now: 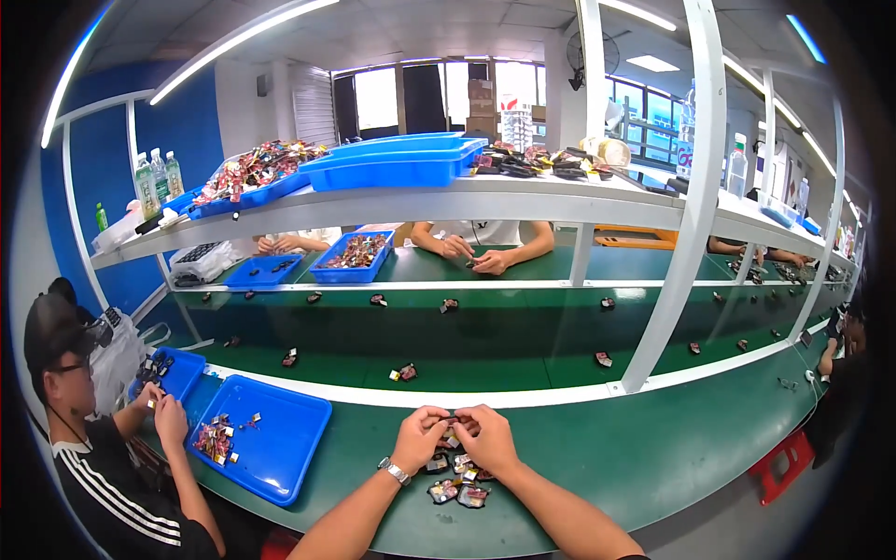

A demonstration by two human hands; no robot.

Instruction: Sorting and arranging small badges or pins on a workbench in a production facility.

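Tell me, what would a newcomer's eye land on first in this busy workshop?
Probably the pair of hands at the bottom centre, left hand and right hand, meeting over a small dark part above a little heap of similar pieces on the green worktable. Next, the bright blue tray to the left, with colourful bits in one corner. Beyond runs a long green conveyor belt dotted with small parts.

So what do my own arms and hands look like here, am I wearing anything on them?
Both forearms are bare, with no gloves or sleeves in view. The left hand has a silver metal wristwatch on its wrist. The right hand wears nothing visible.
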